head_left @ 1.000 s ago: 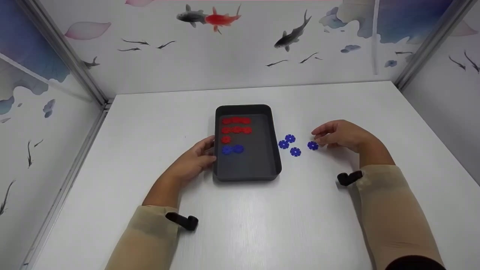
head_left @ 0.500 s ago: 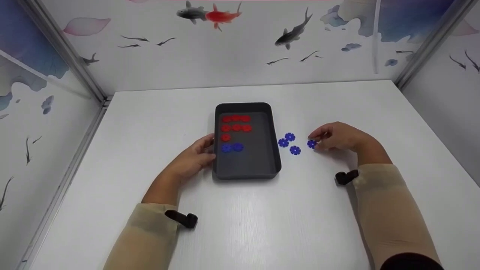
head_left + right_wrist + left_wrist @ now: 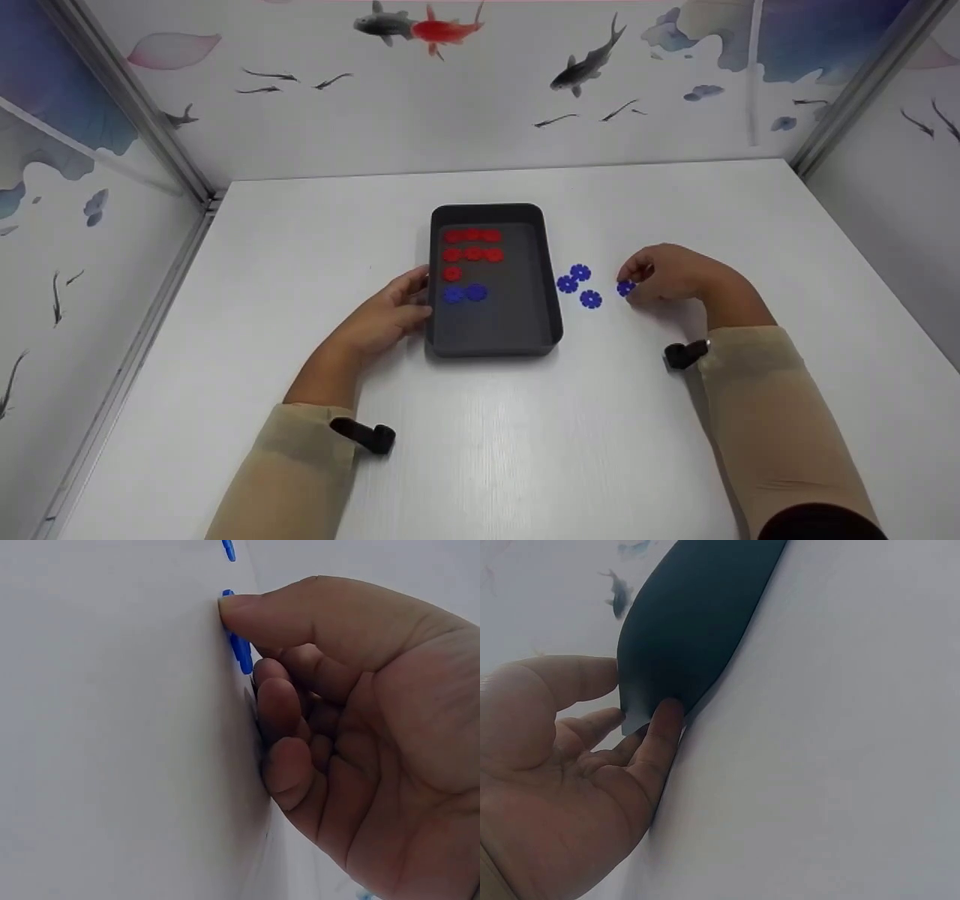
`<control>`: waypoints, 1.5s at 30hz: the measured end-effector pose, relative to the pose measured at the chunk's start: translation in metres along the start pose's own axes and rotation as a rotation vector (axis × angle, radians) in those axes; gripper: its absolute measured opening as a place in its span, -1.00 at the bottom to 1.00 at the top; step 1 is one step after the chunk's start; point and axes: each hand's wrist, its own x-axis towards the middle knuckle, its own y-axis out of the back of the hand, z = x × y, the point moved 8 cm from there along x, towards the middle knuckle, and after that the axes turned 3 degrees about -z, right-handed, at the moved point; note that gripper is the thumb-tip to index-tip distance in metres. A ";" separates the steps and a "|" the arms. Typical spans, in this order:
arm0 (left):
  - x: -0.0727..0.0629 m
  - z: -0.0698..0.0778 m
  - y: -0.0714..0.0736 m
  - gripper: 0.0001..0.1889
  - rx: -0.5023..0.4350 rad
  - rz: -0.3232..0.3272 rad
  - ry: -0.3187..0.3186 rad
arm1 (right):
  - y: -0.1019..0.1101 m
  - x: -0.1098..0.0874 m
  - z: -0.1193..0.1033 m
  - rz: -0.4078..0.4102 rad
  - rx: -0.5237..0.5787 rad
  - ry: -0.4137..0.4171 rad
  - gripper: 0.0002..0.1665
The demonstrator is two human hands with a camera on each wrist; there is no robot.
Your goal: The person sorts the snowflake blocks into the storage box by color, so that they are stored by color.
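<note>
Blue notched disc (image 3: 625,288), dark tray (image 3: 495,326)

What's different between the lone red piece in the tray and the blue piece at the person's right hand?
Beyond colour, the lone red piece lies inside the tray, while the blue piece is outside it, to the right. The right hand pinches the blue piece; no hand touches the lone red piece. Both are small and roundish.

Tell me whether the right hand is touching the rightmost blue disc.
Touching: the right wrist view shows the right hand with its thumb against the rightmost blue disc.
</note>
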 end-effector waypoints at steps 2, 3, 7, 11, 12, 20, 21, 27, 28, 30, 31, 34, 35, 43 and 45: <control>0.000 0.000 -0.001 -0.21 -0.007 -0.005 -0.001 | 0.000 -0.001 -0.001 -0.004 -0.011 -0.001 -0.62; 0.000 0.000 -0.001 -0.21 -0.011 -0.006 0.000 | 0.000 -0.001 -0.002 -0.007 -0.013 0.000 -0.61; 0.000 0.000 0.000 -0.21 -0.018 -0.010 -0.002 | 0.001 -0.002 -0.002 -0.002 -0.010 0.004 -0.59; 0.000 0.000 0.000 -0.22 -0.011 -0.005 -0.005 | 0.004 -0.001 0.000 0.019 0.022 0.030 -0.56; 0.000 0.001 0.000 -0.22 -0.008 -0.005 -0.005 | 0.005 0.000 0.000 0.022 0.034 0.041 -0.57; 0.001 0.000 0.001 -0.21 -0.003 -0.009 -0.008 | 0.009 -0.005 -0.024 0.028 0.254 0.107 -0.63; 0.001 0.000 0.001 -0.21 -0.004 -0.010 -0.011 | 0.010 -0.006 -0.033 0.032 0.306 0.133 -0.63; 0.001 0.001 0.000 -0.21 -0.008 -0.014 -0.018 | 0.003 -0.013 -0.102 -0.011 0.526 0.344 -0.67; 0.001 0.001 0.000 -0.21 -0.007 -0.013 -0.017 | 0.001 -0.012 -0.114 -0.026 0.538 0.362 -0.68; 0.000 0.001 0.001 -0.21 -0.007 -0.009 -0.013 | -0.004 -0.010 -0.134 -0.052 0.534 0.373 -0.71; 0.000 0.001 0.001 -0.21 -0.006 -0.008 -0.012 | -0.007 -0.007 -0.143 -0.067 0.525 0.375 -0.71; 0.000 0.000 0.001 -0.22 -0.004 -0.004 -0.010 | -0.016 0.002 -0.166 -0.127 0.476 0.363 -0.73; 0.000 0.000 0.001 -0.21 -0.002 -0.006 -0.012 | -0.019 0.006 -0.173 -0.147 0.456 0.359 -0.73; 0.000 0.002 0.001 -0.21 0.005 -0.007 -0.020 | -0.029 0.039 -0.197 -0.251 0.360 0.264 -0.78; 0.000 0.002 0.000 -0.21 0.010 -0.011 -0.023 | -0.031 0.046 -0.199 -0.276 0.327 0.225 -0.80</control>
